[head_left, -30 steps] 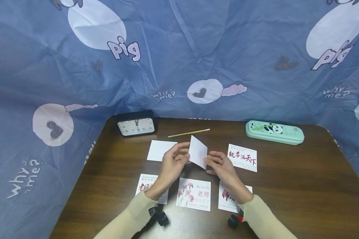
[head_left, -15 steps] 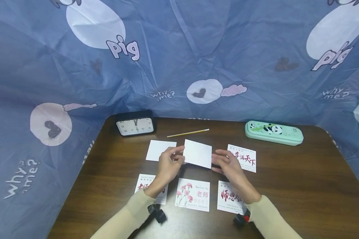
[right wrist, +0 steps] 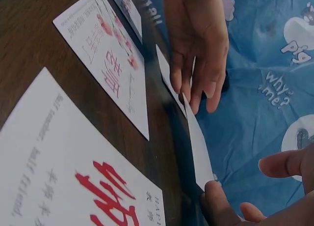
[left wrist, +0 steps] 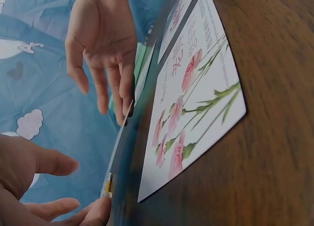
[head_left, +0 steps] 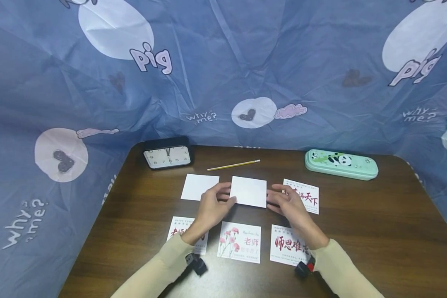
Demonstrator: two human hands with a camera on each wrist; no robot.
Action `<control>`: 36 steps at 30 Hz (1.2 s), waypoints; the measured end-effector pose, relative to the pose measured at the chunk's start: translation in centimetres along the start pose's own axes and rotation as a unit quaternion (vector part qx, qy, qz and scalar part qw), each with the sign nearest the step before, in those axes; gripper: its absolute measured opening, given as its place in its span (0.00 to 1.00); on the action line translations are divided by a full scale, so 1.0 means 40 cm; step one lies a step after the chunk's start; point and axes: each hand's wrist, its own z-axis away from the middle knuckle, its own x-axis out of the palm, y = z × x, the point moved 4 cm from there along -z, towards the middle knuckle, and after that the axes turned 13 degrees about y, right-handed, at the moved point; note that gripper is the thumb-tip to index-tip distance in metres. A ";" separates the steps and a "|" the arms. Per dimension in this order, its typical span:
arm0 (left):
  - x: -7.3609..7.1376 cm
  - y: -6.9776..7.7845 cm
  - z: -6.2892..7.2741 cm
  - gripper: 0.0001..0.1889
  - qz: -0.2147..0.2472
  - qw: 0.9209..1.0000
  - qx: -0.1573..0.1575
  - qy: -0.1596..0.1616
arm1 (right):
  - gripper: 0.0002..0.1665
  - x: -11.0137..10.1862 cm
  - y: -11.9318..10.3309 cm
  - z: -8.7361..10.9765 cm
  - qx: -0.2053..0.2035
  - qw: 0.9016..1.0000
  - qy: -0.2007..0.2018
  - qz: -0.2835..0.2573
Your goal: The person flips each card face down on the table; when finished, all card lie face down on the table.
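Observation:
A blank white card (head_left: 248, 191) lies between both hands in the head view, face level and close over the table. At its left edge is the left hand (head_left: 212, 203), fingers loosely extended and spread. The left wrist view shows one fingertip (left wrist: 100, 209) right at the card's edge, another digit standing apart. On the right side, the right hand (head_left: 288, 203) has its fingertips by the opposite edge. In the right wrist view a fingertip (right wrist: 215, 189) meets the card's corner, with another digit (right wrist: 279, 164) raised away from it.
A second blank card (head_left: 196, 186) lies left. Printed cards lie around: flowers (head_left: 239, 243), red characters left (head_left: 176, 229), right (head_left: 288, 244) and back right (head_left: 310, 198). Behind stand a clock (head_left: 167, 158), pencil (head_left: 232, 165) and panda pencil case (head_left: 340, 164).
The card has gone from steeply tilted in both hands to flat and lower. The right hand has moved slightly right, and both hands' fingers have loosened.

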 end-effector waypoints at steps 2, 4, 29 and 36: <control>0.001 0.000 0.001 0.25 -0.002 1.000 -0.002 -0.003 | 0.31 0.000 0.001 -0.005 -0.002 1.000 -0.001 -0.003; 0.001 -0.001 0.001 0.26 -0.006 1.000 -0.003 -0.004 | 0.31 0.001 0.003 -0.011 -0.003 1.000 -0.005 -0.006; 0.004 -0.007 0.011 0.27 -0.033 0.999 -0.006 -0.028 | 0.35 -0.007 0.000 -0.040 -0.003 0.999 -0.023 0.034; 0.001 0.006 0.020 0.26 -0.029 0.999 0.005 -0.023 | 0.34 -0.034 -0.006 -0.021 -0.030 0.998 -0.037 0.049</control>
